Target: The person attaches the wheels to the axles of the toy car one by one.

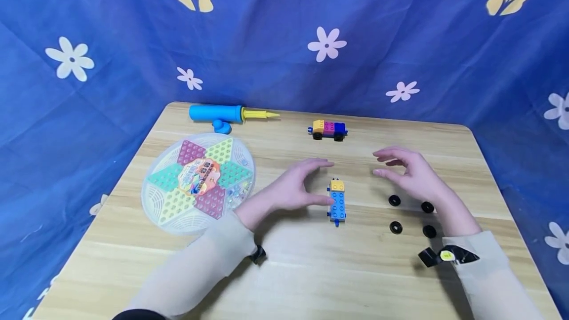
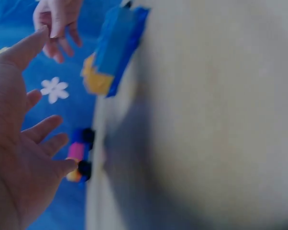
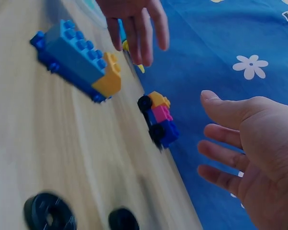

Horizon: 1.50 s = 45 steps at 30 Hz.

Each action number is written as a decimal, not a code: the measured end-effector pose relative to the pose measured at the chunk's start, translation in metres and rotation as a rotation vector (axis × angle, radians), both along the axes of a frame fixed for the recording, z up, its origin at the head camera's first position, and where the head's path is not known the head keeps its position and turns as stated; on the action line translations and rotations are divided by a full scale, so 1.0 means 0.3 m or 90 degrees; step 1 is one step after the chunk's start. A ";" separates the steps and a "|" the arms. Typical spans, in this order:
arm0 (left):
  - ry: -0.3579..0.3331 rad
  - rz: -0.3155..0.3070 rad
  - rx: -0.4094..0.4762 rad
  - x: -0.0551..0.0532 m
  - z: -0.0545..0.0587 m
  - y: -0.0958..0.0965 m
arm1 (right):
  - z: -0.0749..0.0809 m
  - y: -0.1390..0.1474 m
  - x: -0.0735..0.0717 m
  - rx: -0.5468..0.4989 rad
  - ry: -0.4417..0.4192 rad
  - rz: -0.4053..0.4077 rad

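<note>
A toy car body (image 1: 337, 204) of blue and yellow building bricks, without wheels, stands on the table in the head view. Just left of it, my left hand (image 1: 295, 186) hovers with fingers spread and thumb reaching over the bricks; whether it touches them I cannot tell. The right wrist view shows the same brick body (image 3: 77, 55) apart from my right hand (image 3: 259, 148). That hand holds nothing, its fingers loosely bent above the black wheels. Several loose wheels lie below it, among them one wheel (image 1: 394, 200) and another (image 1: 396, 227).
A finished toy car (image 1: 329, 130) with black wheels stands near the back edge. At the left lies a round Chinese checkers board (image 1: 155, 206). Behind it are a blue and yellow hand pump (image 1: 215, 113) and a small blue piece (image 1: 221, 126). Blue cloth (image 1: 266, 38) hangs behind the table.
</note>
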<state>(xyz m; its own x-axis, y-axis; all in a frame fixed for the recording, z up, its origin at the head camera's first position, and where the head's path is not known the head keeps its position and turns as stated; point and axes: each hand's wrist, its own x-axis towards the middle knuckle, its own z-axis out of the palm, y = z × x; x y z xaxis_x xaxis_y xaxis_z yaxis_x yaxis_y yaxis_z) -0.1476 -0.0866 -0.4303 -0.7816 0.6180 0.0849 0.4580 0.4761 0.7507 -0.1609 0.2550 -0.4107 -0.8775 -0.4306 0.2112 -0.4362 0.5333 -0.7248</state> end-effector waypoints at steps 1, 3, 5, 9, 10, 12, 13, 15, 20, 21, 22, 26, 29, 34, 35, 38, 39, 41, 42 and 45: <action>0.002 -0.006 -0.003 0.008 -0.013 0.007 | -0.003 0.008 0.010 0.001 -0.002 0.002; -0.001 -0.016 -0.007 0.020 -0.035 0.018 | -0.009 0.023 0.028 0.003 -0.003 0.010; -0.009 -0.020 -0.008 0.029 -0.052 0.029 | -0.016 0.037 0.045 0.005 -0.004 0.022; -0.015 -0.022 -0.015 0.039 -0.069 0.050 | -0.039 0.070 0.076 0.013 -0.024 0.058; -0.013 -0.023 -0.019 0.041 -0.071 0.055 | -0.045 0.079 0.084 0.018 -0.036 0.068; -0.012 -0.024 -0.028 0.045 -0.075 0.065 | -0.060 0.099 0.098 0.030 -0.067 0.088; -0.010 -0.025 -0.034 0.047 -0.078 0.070 | -0.067 0.108 0.105 0.037 -0.081 0.098; -0.006 -0.027 -0.050 0.052 -0.082 0.078 | -0.080 0.126 0.119 0.047 -0.102 0.118; 0.014 -0.029 -0.087 0.054 -0.092 0.090 | -0.101 0.158 0.152 0.042 -0.109 0.161; 0.018 -0.028 -0.091 0.055 -0.094 0.092 | -0.103 0.161 0.160 0.038 -0.112 0.166; 0.024 -0.027 -0.093 0.055 -0.095 0.093 | -0.105 0.164 0.169 0.034 -0.118 0.171; 0.036 -0.019 -0.088 0.054 -0.096 0.093 | -0.113 0.166 0.201 0.028 -0.150 0.193; 0.034 -0.009 -0.063 0.050 -0.089 0.089 | -0.122 0.165 0.216 0.037 -0.157 0.207; -0.026 -0.002 0.081 0.035 -0.070 0.083 | -0.136 0.167 0.220 0.055 -0.139 0.203; -0.048 -0.005 0.122 0.032 -0.066 0.083 | -0.138 0.168 0.219 0.055 -0.137 0.203; -0.120 -0.012 0.235 0.027 -0.053 0.082 | -0.141 0.167 0.215 0.053 -0.141 0.212; -0.134 -0.011 0.261 0.026 -0.048 0.081 | -0.143 0.165 0.214 0.054 -0.143 0.217; -0.147 -0.009 0.297 0.025 -0.038 0.077 | -0.144 0.162 0.212 0.058 -0.149 0.225; -0.150 -0.006 0.311 0.025 -0.033 0.075 | -0.145 0.159 0.211 0.061 -0.152 0.227; -0.143 0.010 0.330 0.023 -0.020 0.065 | -0.144 0.152 0.208 0.074 -0.153 0.222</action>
